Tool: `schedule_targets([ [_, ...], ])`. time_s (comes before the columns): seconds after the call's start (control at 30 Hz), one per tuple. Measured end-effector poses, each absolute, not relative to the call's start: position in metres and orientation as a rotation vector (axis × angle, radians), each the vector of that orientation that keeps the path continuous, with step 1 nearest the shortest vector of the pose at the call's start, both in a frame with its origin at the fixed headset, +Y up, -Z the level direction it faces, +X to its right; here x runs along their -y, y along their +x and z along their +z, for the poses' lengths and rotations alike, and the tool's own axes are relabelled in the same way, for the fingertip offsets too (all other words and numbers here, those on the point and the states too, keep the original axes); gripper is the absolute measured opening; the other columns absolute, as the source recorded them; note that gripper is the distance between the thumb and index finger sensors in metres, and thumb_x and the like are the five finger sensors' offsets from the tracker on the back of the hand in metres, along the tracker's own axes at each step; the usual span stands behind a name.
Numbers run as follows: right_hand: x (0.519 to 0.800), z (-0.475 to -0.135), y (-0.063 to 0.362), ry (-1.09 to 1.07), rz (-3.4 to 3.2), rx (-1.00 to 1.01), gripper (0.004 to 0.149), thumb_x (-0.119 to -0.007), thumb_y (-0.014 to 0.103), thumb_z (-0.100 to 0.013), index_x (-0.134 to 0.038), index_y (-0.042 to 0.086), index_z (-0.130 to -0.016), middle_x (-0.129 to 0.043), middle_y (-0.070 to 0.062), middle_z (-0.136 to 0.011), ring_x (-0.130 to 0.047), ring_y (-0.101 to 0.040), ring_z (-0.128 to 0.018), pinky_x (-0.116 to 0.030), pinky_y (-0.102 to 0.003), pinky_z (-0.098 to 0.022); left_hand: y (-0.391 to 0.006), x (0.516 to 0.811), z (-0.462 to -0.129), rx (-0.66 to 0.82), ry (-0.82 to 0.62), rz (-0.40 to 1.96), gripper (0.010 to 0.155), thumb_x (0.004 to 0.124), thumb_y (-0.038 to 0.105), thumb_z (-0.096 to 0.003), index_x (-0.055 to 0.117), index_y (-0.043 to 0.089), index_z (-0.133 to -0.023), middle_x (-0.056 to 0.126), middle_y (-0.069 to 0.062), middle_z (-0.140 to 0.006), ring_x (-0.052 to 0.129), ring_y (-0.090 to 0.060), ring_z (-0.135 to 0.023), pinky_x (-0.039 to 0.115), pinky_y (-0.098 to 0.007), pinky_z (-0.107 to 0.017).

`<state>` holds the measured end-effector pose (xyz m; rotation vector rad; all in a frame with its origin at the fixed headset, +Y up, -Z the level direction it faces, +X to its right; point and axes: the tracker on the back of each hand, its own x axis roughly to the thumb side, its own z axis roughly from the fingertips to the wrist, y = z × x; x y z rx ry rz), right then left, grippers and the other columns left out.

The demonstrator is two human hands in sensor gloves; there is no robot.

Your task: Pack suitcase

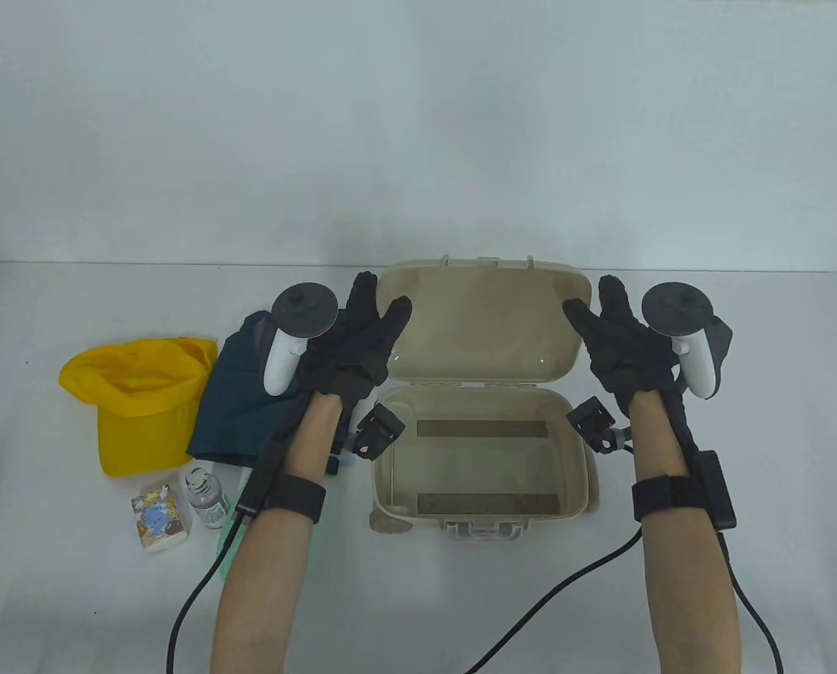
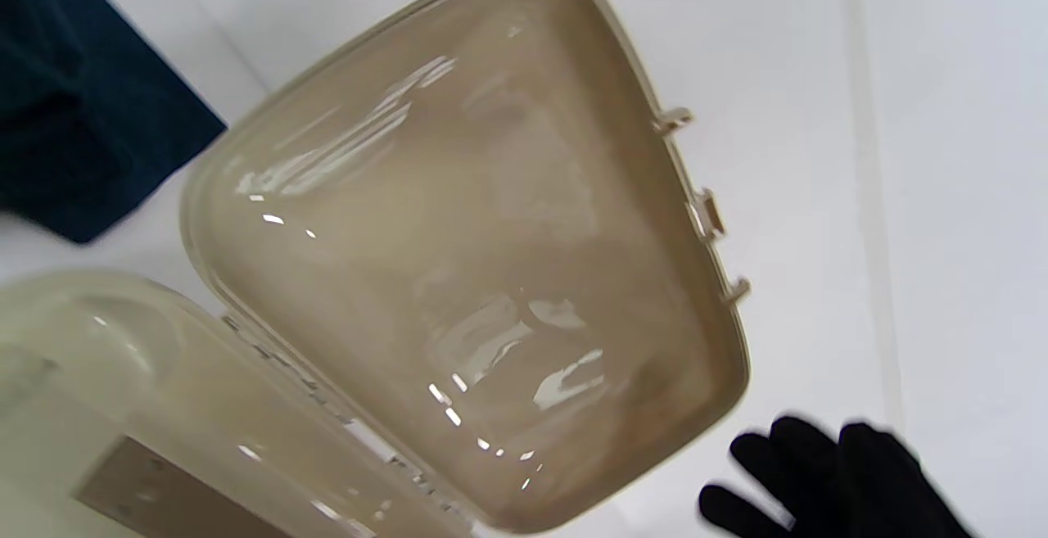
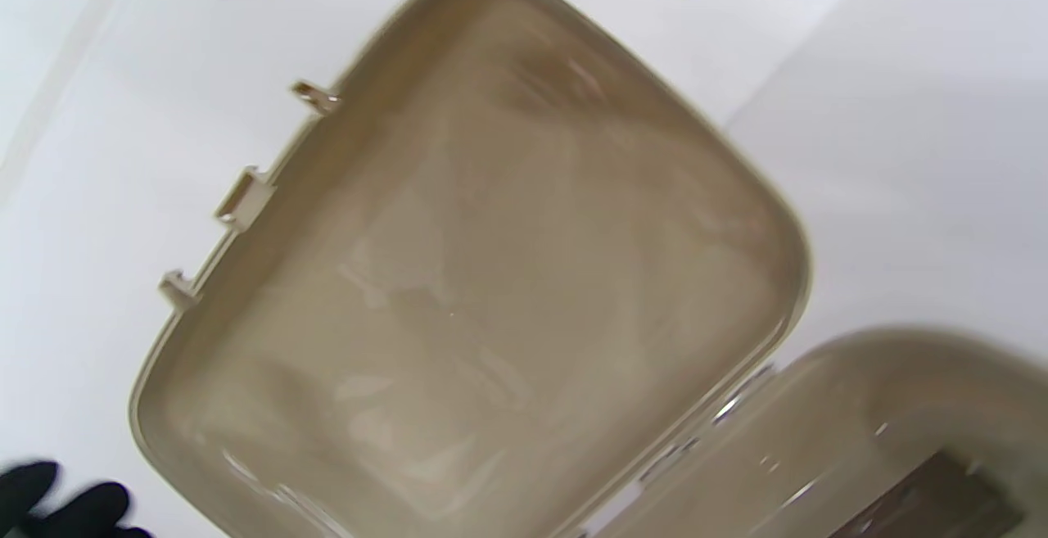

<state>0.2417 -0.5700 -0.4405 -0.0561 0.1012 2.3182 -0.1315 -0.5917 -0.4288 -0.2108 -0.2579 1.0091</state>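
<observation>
Item: beige hard-plastic suitcase [image 1: 480, 449], centre tabletop [image 1: 741, 337], lid [image 1: 485, 323] swung back to the far side, shell holding nothing yet. Your left hand [image 1: 352, 344] and right hand [image 1: 625, 344] flank the lid, each grip spread apart, holding nothing. Left of the case: yellow fabric hat [image 1: 141, 400], folded dark-blue cloth [image 1: 232, 400], small grey bottle [image 1: 204, 495], printed tissue packet [image 1: 159, 519]. The soft goods look light and floppy (take them by a folded edge); the bottle looks smooth, so pinch its body.
</observation>
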Motion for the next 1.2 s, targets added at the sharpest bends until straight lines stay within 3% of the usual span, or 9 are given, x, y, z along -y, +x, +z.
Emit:
schedule_targets([
  [0.1,0.562,-0.417,0.233,0.041,2.540,-0.077,0.083,-0.067,0.061,-0.050,-0.036,0.016,-0.112,-0.048,-0.013,-0.119,-0.064,-0.045,-0.104,-0.057,-0.062,-0.073,-0.136,0.583,-0.401,0.331,-0.178,0.856,0.092,0.055,0.069,-0.0489,0.011,0.021,-0.114,0.020,-0.015,-0.123,0.032,-0.045,-0.114,0.047,-0.056,-0.081],
  [0.23,0.572,-0.381,0.213,0.280,2.716,-0.164,0.073,-0.072,0.057,-0.050,-0.051,0.019,-0.108,-0.066,-0.010,-0.112,-0.076,-0.037,-0.097,-0.065,-0.057,-0.070,-0.142,0.586,-0.361,0.353,-0.123,0.579,0.091,0.056,0.070,-0.0486,0.018,0.021,-0.115,0.025,-0.016,-0.124,0.036,-0.045,-0.114,0.049,-0.058,-0.079],
  [0.37,0.597,-0.351,0.194,0.477,2.832,-0.319,0.070,-0.075,0.053,-0.049,-0.053,0.020,-0.107,-0.070,-0.007,-0.108,-0.080,-0.034,-0.094,-0.069,-0.053,-0.069,-0.147,0.603,-0.324,0.375,-0.091,0.311,0.090,0.057,0.069,-0.0485,0.019,0.021,-0.115,0.028,-0.015,-0.123,0.041,-0.044,-0.114,0.052,-0.056,-0.079],
  [0.53,0.634,-0.322,0.175,0.650,3.013,-0.446,0.069,-0.077,0.051,-0.048,-0.054,0.021,-0.106,-0.071,-0.005,-0.107,-0.079,-0.032,-0.094,-0.069,-0.052,-0.070,-0.158,0.633,-0.297,0.376,-0.115,0.161,0.090,0.057,0.069,-0.0485,0.021,0.020,-0.116,0.030,-0.016,-0.123,0.042,-0.044,-0.113,0.051,-0.055,-0.080],
  [0.7,0.670,-0.310,0.171,0.708,3.183,-0.520,0.068,-0.078,0.048,-0.047,-0.052,0.024,-0.105,-0.069,-0.002,-0.106,-0.077,-0.029,-0.094,-0.067,-0.051,-0.071,-0.170,0.653,-0.289,0.365,-0.148,0.137,0.091,0.057,0.068,-0.0488,0.021,0.018,-0.115,0.030,-0.017,-0.123,0.041,-0.043,-0.113,0.050,-0.053,-0.080],
  [0.83,0.697,-0.305,0.167,0.787,3.321,-0.432,0.062,-0.079,0.043,-0.047,-0.056,0.028,-0.102,-0.073,0.002,-0.102,-0.080,-0.025,-0.091,-0.069,-0.048,-0.070,-0.174,0.669,-0.288,0.355,-0.151,0.216,0.091,0.057,0.068,-0.0486,0.020,0.018,-0.115,0.027,-0.016,-0.123,0.036,-0.043,-0.114,0.047,-0.053,-0.081],
  [0.93,0.711,-0.303,0.163,0.836,3.392,-0.295,0.049,-0.078,0.038,-0.048,-0.065,0.032,-0.095,-0.082,0.006,-0.093,-0.087,-0.020,-0.083,-0.073,-0.044,-0.067,-0.177,0.674,-0.288,0.352,-0.159,0.198,0.091,0.057,0.068,-0.0486,0.019,0.018,-0.115,0.026,-0.016,-0.123,0.034,-0.043,-0.114,0.046,-0.053,-0.081],
  [1.03,0.713,-0.304,0.159,0.890,3.412,-0.182,0.042,-0.079,0.040,-0.046,-0.074,0.034,-0.087,-0.092,0.008,-0.081,-0.096,-0.015,-0.071,-0.081,-0.040,-0.062,-0.180,0.675,-0.288,0.348,-0.147,0.192,0.091,0.057,0.068,-0.0485,0.019,0.018,-0.115,0.025,-0.016,-0.123,0.033,-0.043,-0.114,0.045,-0.053,-0.081],
  [1.2,0.711,-0.314,0.158,0.862,3.397,-0.240,0.041,-0.079,0.043,-0.044,-0.077,0.034,-0.085,-0.095,0.009,-0.077,-0.098,-0.014,-0.066,-0.084,-0.038,-0.058,-0.181,0.681,-0.290,0.340,-0.163,0.178,0.092,0.057,0.067,-0.0486,0.015,0.018,-0.114,0.024,-0.016,-0.123,0.032,-0.043,-0.114,0.045,-0.053,-0.081],
])
